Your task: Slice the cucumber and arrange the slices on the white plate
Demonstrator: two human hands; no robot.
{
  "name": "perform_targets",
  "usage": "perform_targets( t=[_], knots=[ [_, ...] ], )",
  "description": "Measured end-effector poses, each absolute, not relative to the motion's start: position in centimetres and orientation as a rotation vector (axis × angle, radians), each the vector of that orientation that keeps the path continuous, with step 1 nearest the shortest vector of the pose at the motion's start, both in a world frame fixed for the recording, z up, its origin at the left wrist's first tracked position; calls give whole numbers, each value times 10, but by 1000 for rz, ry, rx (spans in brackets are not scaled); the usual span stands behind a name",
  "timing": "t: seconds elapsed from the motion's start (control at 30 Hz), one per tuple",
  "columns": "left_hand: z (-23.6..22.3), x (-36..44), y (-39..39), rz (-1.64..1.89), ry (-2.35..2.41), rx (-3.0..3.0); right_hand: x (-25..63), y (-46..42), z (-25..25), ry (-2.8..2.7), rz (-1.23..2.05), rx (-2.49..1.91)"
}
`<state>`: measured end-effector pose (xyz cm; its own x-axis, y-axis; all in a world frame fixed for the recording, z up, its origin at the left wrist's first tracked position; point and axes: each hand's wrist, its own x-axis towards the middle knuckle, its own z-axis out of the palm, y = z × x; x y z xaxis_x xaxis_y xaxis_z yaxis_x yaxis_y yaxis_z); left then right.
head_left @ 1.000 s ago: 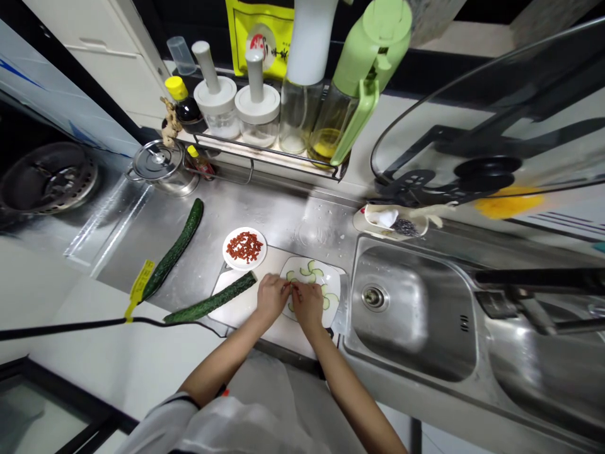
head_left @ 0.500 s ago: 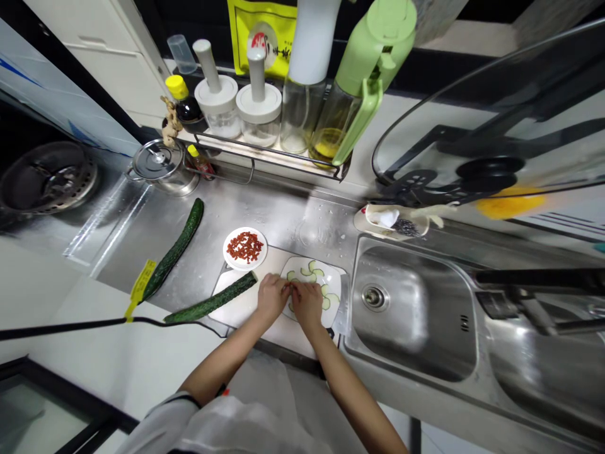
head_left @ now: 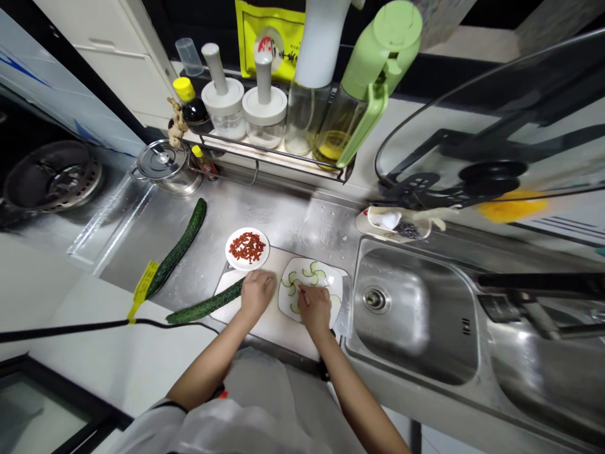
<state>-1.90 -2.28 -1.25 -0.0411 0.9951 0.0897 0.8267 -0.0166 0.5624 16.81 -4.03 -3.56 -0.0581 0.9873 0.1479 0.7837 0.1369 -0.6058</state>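
Observation:
My left hand (head_left: 256,291) rests on the white cutting board (head_left: 274,321), fingers curled, over the cut end of a dark green cucumber (head_left: 203,307). My right hand (head_left: 314,306) is over the square white plate (head_left: 333,277), fingertips pinched at the cucumber slices (head_left: 312,272) laid out in a ring on it. What the pinch holds is too small to name. A small round white dish of red berries (head_left: 247,247) stands just behind the board.
A whole cucumber (head_left: 179,246) lies on the steel counter at left, near a yellow tag on a black cable (head_left: 142,287). The sink (head_left: 416,315) is right of the plate. A rack of condiment jars and oil bottles (head_left: 265,120) and a lidded pot (head_left: 165,165) stand behind.
My left hand has drawn away from the plate to the left, onto the board and the cucumber's end. My right hand stays over the plate. The view shifted slightly.

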Motion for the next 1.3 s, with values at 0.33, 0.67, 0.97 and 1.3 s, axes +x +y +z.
perform_targets(
  t=[0.33,0.67,0.97,1.3],
  knots=[
    [-15,-68,7,300,2388,1627,160,-48,-29,-1913,509,-1679],
    [-18,-64,19,301,2392,1531,164,-53,-30,-1908,513,-1670],
    [-12,-71,15,475,2389,1494,168,-55,-27,-1912,550,-1707],
    [-4,-32,17,884,1840,1650,180,-53,-25,-1849,563,-1721]
  ],
)
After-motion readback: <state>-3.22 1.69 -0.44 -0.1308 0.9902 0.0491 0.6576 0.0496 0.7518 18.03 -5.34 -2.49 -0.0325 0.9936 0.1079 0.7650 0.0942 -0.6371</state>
